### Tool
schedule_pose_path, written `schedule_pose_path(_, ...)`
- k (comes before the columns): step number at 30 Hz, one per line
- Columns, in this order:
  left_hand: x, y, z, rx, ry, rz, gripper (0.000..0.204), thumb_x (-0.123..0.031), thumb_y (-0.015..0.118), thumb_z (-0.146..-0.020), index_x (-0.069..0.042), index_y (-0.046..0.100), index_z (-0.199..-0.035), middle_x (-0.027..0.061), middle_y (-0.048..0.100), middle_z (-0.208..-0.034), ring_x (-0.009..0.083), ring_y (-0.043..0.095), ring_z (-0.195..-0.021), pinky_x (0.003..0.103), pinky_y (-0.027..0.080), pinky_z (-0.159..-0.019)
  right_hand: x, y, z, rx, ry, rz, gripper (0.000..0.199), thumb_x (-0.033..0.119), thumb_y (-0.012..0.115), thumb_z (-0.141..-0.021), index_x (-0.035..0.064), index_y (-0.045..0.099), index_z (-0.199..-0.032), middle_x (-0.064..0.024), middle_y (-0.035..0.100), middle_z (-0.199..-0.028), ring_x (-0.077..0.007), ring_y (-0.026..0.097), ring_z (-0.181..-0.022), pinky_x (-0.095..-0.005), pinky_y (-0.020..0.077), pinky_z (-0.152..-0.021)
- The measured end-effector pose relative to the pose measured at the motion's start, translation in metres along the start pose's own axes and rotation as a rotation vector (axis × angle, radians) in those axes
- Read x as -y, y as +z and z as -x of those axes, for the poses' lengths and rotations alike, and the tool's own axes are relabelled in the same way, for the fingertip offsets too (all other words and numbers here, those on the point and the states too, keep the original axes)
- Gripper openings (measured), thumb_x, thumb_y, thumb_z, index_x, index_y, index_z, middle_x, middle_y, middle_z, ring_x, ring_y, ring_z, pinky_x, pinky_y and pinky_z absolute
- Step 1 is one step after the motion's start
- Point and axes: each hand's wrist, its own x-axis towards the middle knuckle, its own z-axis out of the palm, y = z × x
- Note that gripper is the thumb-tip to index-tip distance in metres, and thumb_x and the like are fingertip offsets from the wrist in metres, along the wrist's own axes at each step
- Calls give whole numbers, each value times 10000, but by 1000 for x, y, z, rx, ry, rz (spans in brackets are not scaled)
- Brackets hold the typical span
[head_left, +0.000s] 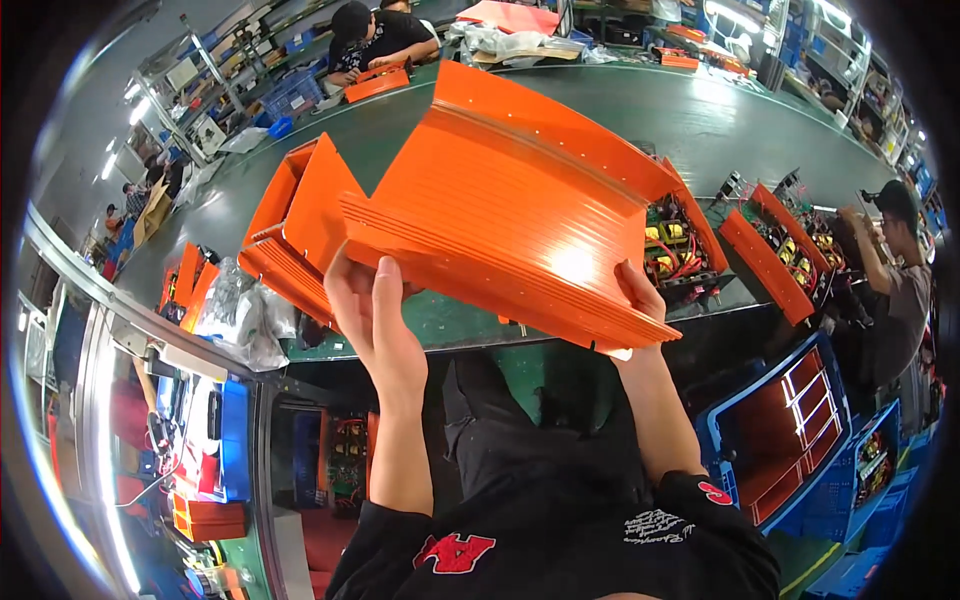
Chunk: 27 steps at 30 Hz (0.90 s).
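Both my hands hold up one large orange metal housing (520, 190), a ribbed, channel-shaped shell with raised side walls and small holes along its far flange. My left hand (375, 310) grips its near left corner, thumb on the ribbed edge. At the near right end my right hand (643, 295) holds it, some fingers hidden beneath. The shell is tilted above the front edge of the green workbench (400, 130). Just left of it stand more orange housings (300, 210). Behind its right end sits an orange-sided unit with a circuit board and yellow coils (675, 240).
Another opened orange unit (775, 250) lies further right, near a co-worker (895, 270). Clear plastic bags (240, 315) lie at the bench's left. A blue crate (715, 440) stands below on the right. Another person (375, 45) works across the bench. A metal frame (90, 290) rises at left.
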Motion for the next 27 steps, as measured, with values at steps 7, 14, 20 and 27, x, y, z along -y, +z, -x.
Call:
schedule_pose_path(7,-13,-1,-8,8,156,-35,340,-79,491,-900,35,418,-1213,60,533,-975,101,518,-856,249,503,-647,-10,28,14,-33,50,-33,458,188,501,-888,9,391,-1295,-177,510,-1247,-302,530,-1121,-457,426,-958)
schedule_pose_path(14,-31,-15,-19,-39,112,-225,332,-210,512,-911,18,477,-1150,47,548,-891,101,532,-792,248,500,-631,-35,32,13,151,166,-221,447,228,505,-892,23,419,-1280,-162,528,-1230,-286,548,-1093,-446,446,-930)
schedule_pose_path(20,-57,-11,-104,-119,142,-867,657,-547,612,-752,93,558,-614,138,506,-562,226,508,-658,377,435,-708,-89,47,-12,190,267,68,480,357,452,-928,51,403,-1294,-134,524,-1236,-263,564,-1071,-396,499,-845)
schedule_pose_path(27,-43,-23,-148,-238,468,-1231,765,-640,623,-638,110,623,-786,266,585,-926,374,582,-912,432,433,-830,-132,46,-49,200,688,-42,501,395,382,-958,-14,429,-1244,-131,537,-1197,-254,507,-1145,-401,429,-944)
